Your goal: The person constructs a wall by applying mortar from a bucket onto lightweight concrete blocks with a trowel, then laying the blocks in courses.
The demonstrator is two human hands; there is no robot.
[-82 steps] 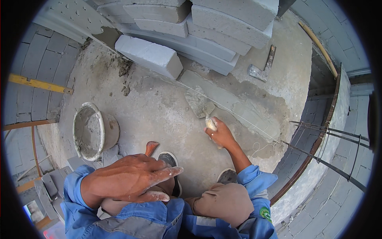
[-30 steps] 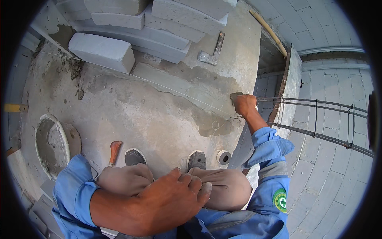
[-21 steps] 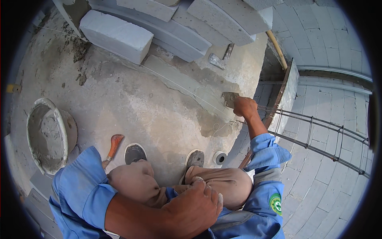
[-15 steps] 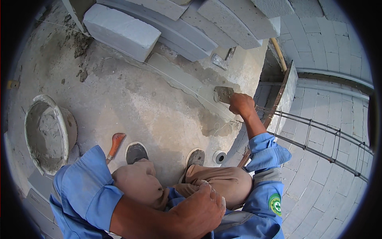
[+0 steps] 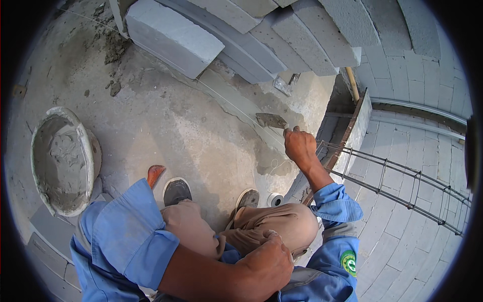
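Note:
My right hand is closed round the handle of a trowel, its blade smeared with grey mortar. The blade lies just above the thin mortar strip on the floor; whether it touches is hard to tell. A taut white string runs along that strip, past a large pale block at the back. My left hand is curled into a fist over my lap, by my right knee, and nothing sticks out of it.
A mortar bucket stands at the left. An orange-handled tool lies near my left shoe. Stacked blocks rise at the back. On the right, a rebar cage extends past the slab's edge, above a lower block surface.
My right hand has drawn slightly nearer and to the left, and the trowel blade has swung leftward. The whole view has shifted a little. My left hand stays curled over my lap.

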